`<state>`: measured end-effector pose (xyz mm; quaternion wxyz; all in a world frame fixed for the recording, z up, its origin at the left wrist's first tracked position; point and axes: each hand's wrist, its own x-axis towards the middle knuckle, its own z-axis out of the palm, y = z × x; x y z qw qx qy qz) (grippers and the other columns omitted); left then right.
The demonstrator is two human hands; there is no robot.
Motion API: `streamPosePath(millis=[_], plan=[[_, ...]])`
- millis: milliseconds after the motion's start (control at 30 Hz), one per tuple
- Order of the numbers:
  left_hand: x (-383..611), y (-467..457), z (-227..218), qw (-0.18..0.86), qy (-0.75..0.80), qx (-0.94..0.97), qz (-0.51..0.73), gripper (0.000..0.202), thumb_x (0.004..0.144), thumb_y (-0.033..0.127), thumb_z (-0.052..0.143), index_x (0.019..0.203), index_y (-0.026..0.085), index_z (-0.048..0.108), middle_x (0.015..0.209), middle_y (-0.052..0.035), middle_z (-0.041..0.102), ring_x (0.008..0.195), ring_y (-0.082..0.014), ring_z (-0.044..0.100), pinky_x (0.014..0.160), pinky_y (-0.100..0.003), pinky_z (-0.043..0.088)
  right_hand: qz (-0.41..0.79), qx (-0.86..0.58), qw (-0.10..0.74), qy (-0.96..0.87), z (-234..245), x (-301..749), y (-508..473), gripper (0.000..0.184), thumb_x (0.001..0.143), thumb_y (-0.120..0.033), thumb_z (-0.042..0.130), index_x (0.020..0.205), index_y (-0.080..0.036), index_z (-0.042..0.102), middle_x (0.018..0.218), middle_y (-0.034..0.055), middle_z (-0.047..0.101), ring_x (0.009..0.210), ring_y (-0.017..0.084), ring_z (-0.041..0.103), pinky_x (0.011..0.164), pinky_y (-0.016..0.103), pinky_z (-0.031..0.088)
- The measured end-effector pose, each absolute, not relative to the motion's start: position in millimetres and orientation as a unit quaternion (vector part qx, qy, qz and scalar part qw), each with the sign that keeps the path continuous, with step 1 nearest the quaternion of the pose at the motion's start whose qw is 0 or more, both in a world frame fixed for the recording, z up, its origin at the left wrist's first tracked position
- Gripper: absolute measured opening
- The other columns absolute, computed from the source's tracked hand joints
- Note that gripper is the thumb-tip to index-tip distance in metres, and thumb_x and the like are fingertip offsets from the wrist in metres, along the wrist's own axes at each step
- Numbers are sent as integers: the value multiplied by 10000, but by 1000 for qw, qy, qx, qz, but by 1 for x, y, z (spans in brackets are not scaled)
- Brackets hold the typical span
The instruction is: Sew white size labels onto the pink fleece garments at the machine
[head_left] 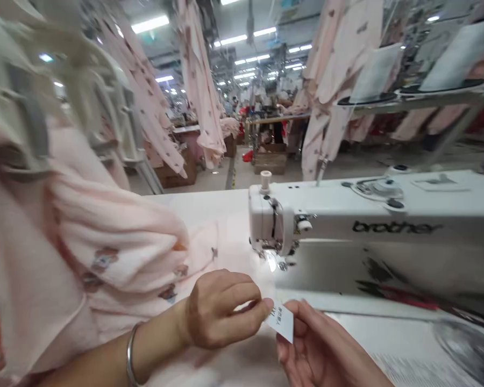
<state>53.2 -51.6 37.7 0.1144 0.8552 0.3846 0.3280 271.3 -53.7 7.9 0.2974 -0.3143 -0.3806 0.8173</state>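
A small white label [282, 321] with dark printed characters is between my hands, in front of the sewing machine's needle area. My left hand [226, 309], with a metal bangle on its wrist, pinches the label's left edge between thumb and finger. On the other side my right hand [320, 344] has its fingers curled around the label's right edge. Pale pink printed fabric [121, 252] is heaped left of my left hand and spreads under my forearm. The white sewing machine [270, 220], marked "brother", stands just beyond my hands, its needle lamp lit.
Thread cones [377, 72] stand on a rack at the upper right. Pink printed garment pieces [201, 86] hang beyond the table. A round, clear-looking object [468, 346] lies at the right. Cardboard boxes [270, 159] sit on the floor behind.
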Motion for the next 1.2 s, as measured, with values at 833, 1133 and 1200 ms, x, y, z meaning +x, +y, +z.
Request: streamPosePath(millis=[833,1133,1200], plan=[[62,2,25,481,643,542,248,219,759,352,653,738,136,624,557,-7,617,524,-115,574,498,-189,389,132,-372,315,-863,-34,272,-31,217,979,-212,396,1127,-172,550,1063,94,571,974,217,553,773,319,468],[76,17,3,433,668,576,186,159,761,307,638,719,155,645,540,11,625,521,-107,579,511,-182,388,60,-360,338,-867,-62,267,-36,155,951,-126,444,1051,-105,562,1131,142,511,1078,275,482,874,390,410],[79,18,4,444,659,576,194,166,761,321,638,723,160,647,531,16,624,505,-100,570,486,-172,382,107,-387,353,-845,-57,266,-31,103,961,-148,440,968,-119,538,1047,115,505,1001,234,491,834,348,416]])
